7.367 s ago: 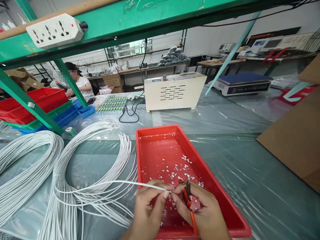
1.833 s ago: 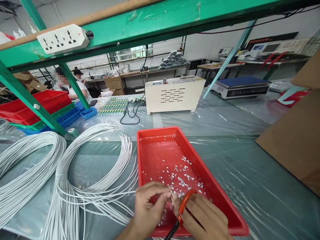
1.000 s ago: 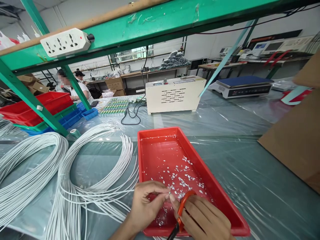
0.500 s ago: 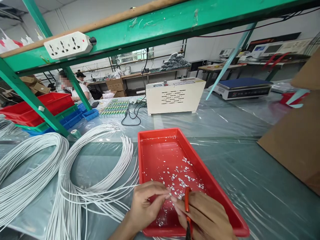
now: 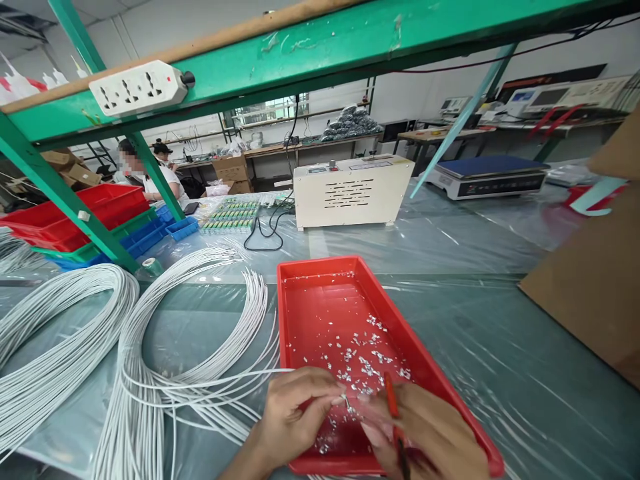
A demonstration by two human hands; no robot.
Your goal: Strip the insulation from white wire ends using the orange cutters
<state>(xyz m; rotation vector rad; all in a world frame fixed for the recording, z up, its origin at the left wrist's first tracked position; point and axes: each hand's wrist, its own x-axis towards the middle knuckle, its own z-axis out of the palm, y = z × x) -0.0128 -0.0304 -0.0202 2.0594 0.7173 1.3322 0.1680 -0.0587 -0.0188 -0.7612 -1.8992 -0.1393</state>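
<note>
Thin white wire [image 5: 280, 371] end pinched over red tray [image 5: 320, 313]

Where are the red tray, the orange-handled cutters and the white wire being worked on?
red tray [image 5: 320, 303]: head view, bare floor of its far half.
orange-handled cutters [image 5: 391, 407]: head view, orange handle in the right hand.
white wire [image 5: 235, 379]: head view, strand leading to the left hand's fingertips.

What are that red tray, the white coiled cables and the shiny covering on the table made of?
The red tray looks like moulded plastic: glossy, uniform colour, rounded rim. The white cables seem to be wire in smooth matte plastic insulation, since they bend in soft loops. The table covering appears to be clear plastic film: it wrinkles and glints. The left hand pinches one cable end; the right hand holds an orange-handled tool.
</note>
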